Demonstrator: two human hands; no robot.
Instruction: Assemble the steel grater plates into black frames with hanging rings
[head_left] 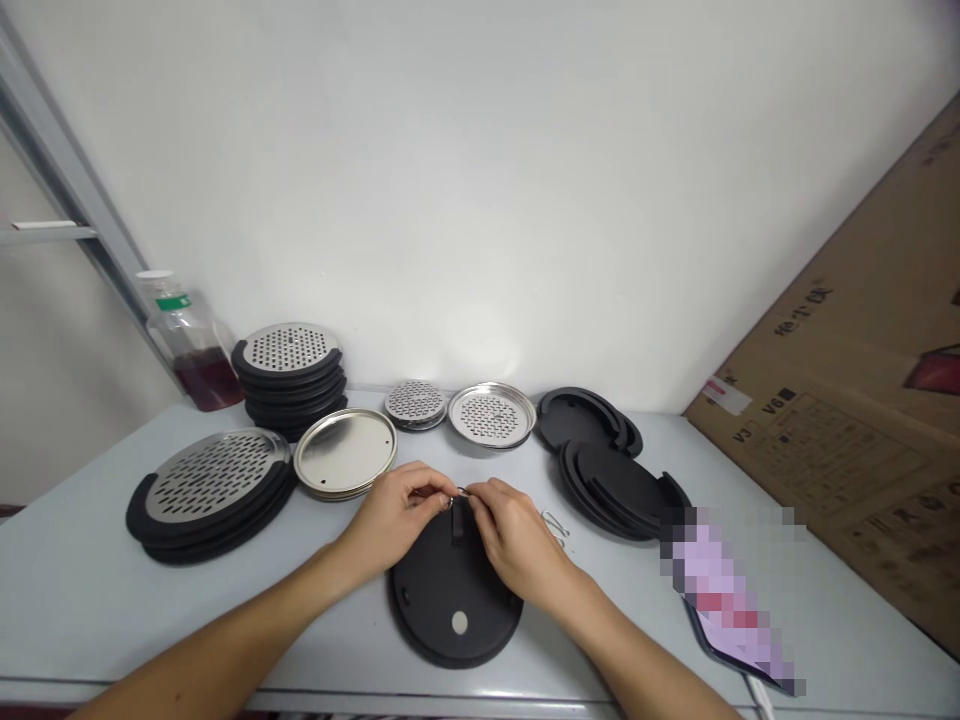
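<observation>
A black round base (455, 600) lies in front of me, with a pale round spot near its front edge and a short slot near its far edge. At that far edge my left hand (401, 515) is closed, thumb and forefinger pinching a small wire clip (452, 502). From the other side my right hand (517, 535) is closed as well, its fingertips at the same clip. The fingertips partly hide the clip. Thin bent wire pieces (555, 527) lie on the table just right of my right hand.
Left stand stacks of black holders with perforated discs (217, 475), (292, 348) and round metal lids (346, 450). Perforated metal discs (415, 402), (493, 415) lie along the wall. Black holders (615, 485), a phone (724, 610) and a cardboard box (847, 400) are right; a bottle (199, 350) is back left.
</observation>
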